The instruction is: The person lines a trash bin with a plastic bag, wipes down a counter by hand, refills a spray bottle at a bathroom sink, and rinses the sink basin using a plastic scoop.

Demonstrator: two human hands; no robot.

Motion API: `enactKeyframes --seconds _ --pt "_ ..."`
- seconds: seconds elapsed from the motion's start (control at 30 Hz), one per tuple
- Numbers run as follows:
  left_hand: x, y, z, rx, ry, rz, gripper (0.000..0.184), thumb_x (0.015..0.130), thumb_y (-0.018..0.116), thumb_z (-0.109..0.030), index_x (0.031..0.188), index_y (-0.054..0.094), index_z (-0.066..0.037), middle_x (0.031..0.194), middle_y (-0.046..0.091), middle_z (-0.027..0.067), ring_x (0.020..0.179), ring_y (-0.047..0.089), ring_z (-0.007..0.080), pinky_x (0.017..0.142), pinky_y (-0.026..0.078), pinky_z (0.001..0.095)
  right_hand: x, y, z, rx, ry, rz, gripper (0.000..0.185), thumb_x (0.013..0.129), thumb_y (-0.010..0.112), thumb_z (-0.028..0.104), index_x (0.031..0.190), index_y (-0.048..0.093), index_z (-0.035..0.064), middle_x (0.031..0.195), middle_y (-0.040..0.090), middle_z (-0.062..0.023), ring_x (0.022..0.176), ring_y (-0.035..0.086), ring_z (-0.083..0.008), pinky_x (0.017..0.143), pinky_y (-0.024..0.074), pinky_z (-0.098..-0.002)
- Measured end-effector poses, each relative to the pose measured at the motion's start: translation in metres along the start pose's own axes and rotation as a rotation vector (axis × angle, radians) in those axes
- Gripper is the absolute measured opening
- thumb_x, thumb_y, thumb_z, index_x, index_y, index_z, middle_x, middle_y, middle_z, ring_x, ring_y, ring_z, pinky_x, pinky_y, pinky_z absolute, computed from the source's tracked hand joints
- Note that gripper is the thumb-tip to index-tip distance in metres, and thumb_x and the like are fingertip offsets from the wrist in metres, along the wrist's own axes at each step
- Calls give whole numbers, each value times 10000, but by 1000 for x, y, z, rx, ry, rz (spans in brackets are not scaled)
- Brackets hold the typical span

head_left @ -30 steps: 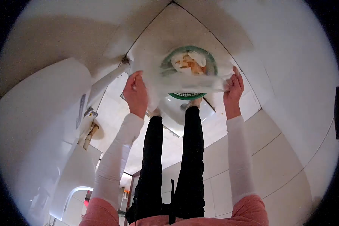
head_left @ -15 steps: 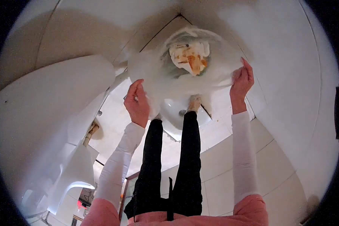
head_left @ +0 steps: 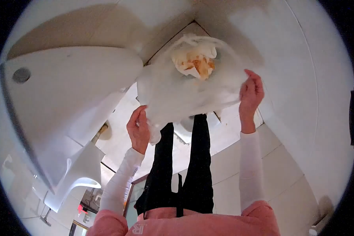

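Observation:
A translucent white plastic bag [head_left: 177, 96] is spread wide between my two hands. Its left edge is pinched in my left hand [head_left: 139, 129], and my right hand [head_left: 251, 94] grips the opposite edge, a little higher in view. Crumpled white paper with orange-brown stains [head_left: 196, 63] shows in the upper part of the bag. The green basket is hardly visible behind the cloudy plastic. Below the bag, my legs in black trousers stand apart, and my feet are hidden.
A white washbasin [head_left: 78, 74] with a round drain fills the left side. A pipe [head_left: 100, 133] comes out beneath it. Tiled walls meet in a corner at the top. Part of a white floor fixture [head_left: 183, 133] shows between my legs.
The bag has opened out and come nearer, covering the green basket's rim and my feet. My left hand has moved down. More of the washbasin is in view.

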State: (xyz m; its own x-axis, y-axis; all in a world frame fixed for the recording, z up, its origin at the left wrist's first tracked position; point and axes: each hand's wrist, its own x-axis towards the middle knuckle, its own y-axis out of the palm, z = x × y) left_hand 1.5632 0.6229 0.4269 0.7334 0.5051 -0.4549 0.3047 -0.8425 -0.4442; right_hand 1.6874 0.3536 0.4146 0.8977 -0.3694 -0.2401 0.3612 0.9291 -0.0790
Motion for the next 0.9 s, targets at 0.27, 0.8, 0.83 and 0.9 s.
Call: enactKeyframes --seconds 0.27,0.8,0.83,0.9 --pt "-1 -89 145 -88 -188 -158 160 847 500 -156 927 604 -63 695 494 -50 579 376 35 496 309 181 -82 55 -110 -294 211 470 199 803 392 39 868 574 86 623 491 6 504 436 -70 460 367 -225" --pt "-66 -220 97 -637 -576 -13 467 822 500 -315 1205 407 -65 857 502 11 726 487 100 618 430 242 -237 117 -138 -253 529 1206 554 750 593 360 1187 423 64 1032 551 -163 889 563 -261 779 441 -350" --pt "-68 -212 86 -651 -521 104 496 787 534 -251 1221 387 -63 854 497 12 736 488 95 623 431 235 -239 109 -135 -248 544 1191 599 752 581 405 1209 402 63 1106 507 -162 980 511 -271 826 413 -354" --pt "-67 -191 70 -670 -465 224 540 752 569 -187 1237 368 -61 851 491 12 745 489 89 628 432 228 -232 104 -133 -251 558 1172 644 754 568 451 1232 381 61 1181 462 -161 1071 459 -282 873 385 -357"
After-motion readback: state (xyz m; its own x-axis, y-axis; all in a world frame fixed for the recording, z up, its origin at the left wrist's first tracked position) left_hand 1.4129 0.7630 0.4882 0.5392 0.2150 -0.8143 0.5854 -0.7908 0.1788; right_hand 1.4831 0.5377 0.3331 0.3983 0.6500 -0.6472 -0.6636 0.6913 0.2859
